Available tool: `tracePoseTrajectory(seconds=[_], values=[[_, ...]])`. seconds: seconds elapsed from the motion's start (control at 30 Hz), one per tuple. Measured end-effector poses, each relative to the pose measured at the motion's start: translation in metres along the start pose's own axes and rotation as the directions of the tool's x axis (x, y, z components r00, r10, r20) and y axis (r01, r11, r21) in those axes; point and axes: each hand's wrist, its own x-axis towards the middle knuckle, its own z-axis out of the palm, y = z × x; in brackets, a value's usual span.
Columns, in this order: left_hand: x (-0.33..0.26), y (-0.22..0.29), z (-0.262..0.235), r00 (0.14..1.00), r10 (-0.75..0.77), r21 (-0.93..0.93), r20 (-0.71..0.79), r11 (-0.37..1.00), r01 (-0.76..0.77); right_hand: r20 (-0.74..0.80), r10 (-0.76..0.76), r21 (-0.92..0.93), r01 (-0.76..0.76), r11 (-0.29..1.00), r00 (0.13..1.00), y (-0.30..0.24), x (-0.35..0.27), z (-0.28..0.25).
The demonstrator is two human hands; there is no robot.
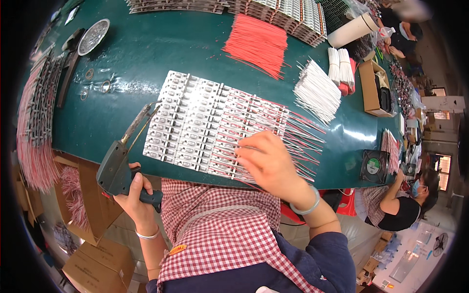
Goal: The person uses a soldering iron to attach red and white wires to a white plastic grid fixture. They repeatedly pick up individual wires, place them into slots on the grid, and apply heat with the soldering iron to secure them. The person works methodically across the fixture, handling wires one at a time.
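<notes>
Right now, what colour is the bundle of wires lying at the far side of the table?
Red: the wire bundle lies on the dark green table, best seen in the head view.

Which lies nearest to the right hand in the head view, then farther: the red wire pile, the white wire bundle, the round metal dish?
From the right hand:
1. White wire bundle, up and right.
2. Red wire pile, top centre.
3. Round metal dish, far upper left.

Panel of small boards [195, 122] mid-table, soldering gun [122, 166] left of it, wire bundles [317, 90] behind right, fan [374, 166] far right.
</notes>
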Motion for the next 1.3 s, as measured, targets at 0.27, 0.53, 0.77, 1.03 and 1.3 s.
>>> tracePoseTrajectory(seconds=[0.27,0.53,0.77,1.03,1.3], values=[[0.001,0.014,0.013,0.999,-0.012,0.036,0.035,0.999,0.011,-0.210,-0.111,-0.380,0.024,0.925,0.971,0.111,0.089,-0.027],[-0.003,0.023,0.019,0.999,-0.004,0.081,-0.036,0.997,0.007,-0.154,-0.213,-0.559,0.093,0.824,0.965,0.144,0.141,0.017],[0.002,0.025,0.029,0.999,-0.020,0.084,-0.030,0.996,0.022,-0.148,-0.208,-0.555,0.093,0.827,0.967,0.141,0.144,0.015],[0.007,0.029,0.031,0.999,-0.046,0.030,-0.002,0.998,0.046,-0.095,-0.123,-0.442,0.069,0.894,0.988,0.141,0.150,0.001],[0.008,0.029,0.029,0.998,-0.049,-0.003,-0.033,0.999,0.049,0.153,-0.038,-0.499,0.110,0.860,0.987,0.098,0.167,-0.036]])
